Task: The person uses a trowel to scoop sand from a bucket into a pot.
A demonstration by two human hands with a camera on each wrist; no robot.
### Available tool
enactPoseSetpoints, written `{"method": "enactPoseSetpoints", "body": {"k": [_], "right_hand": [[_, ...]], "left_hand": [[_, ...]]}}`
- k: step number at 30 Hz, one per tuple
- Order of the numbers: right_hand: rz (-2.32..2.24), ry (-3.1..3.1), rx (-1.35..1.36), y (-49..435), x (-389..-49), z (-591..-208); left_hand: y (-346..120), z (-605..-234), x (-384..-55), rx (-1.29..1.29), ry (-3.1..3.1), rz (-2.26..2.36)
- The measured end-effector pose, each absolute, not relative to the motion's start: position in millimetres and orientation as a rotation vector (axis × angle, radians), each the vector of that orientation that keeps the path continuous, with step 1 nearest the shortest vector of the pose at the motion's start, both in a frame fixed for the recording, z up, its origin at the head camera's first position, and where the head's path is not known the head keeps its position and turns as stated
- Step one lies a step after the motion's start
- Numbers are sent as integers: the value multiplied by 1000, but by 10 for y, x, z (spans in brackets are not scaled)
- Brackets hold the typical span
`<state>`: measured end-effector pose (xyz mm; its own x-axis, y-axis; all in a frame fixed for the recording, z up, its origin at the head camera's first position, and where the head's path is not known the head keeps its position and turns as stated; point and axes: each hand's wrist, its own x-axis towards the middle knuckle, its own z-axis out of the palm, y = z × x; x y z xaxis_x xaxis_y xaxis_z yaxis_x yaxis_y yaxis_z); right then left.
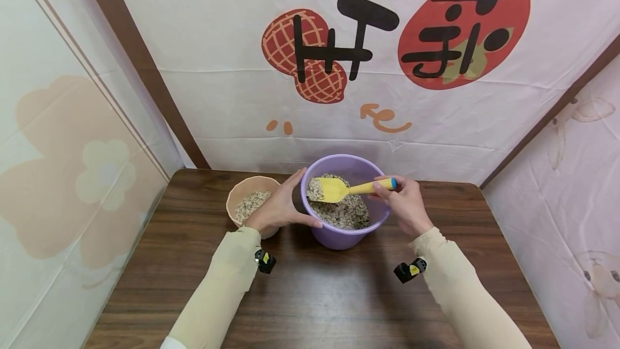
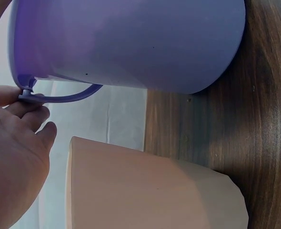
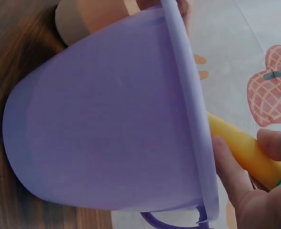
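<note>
A purple bucket [image 1: 346,238] stands on the table, partly filled with a pale, speckled grainy material [image 1: 345,214]. My left hand [image 1: 286,203] holds the bucket's left side by the rim, thumb along the front. In the left wrist view its fingers [image 2: 21,102] touch the rim where the purple handle [image 2: 69,98] joins. My right hand [image 1: 404,203] grips the yellow handle of a toy shovel [image 1: 334,190] with a blue end. The shovel blade lies over the bucket's mouth, carrying some grains. In the right wrist view, the bucket wall hides the blade.
Left of the bucket, partly behind my left hand, a peach-coloured tub [image 1: 234,198] holds more of the grains. The brown wooden table [image 1: 319,306] meets a white printed cloth wall [image 1: 232,96] behind the bucket. Pale printed panels stand at both sides.
</note>
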<state>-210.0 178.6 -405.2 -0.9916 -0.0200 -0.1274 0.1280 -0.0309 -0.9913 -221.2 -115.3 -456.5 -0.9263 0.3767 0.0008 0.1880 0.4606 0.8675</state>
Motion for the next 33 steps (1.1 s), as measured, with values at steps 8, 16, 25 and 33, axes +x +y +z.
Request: {"method": "enactPoseSetpoints", "body": {"k": [8,16,25,33], "right_hand": [[-2248,1961,134,1930,-2029,-4039],[-2383,1820,84,2124,-1929,-4006],[-2409,1819,40,2287,-1849,-3959],[-2417,1813,9,2309,-1834,-3936]], "left_hand": [[-1150,-4572,-2222,504,2536,1431],[-1153,-4576,-2223,523,2558,1414],[-1159,-4565,-2222,531,2585,1377],[-1162,-4546,-2218,526,2573,1389]]}}
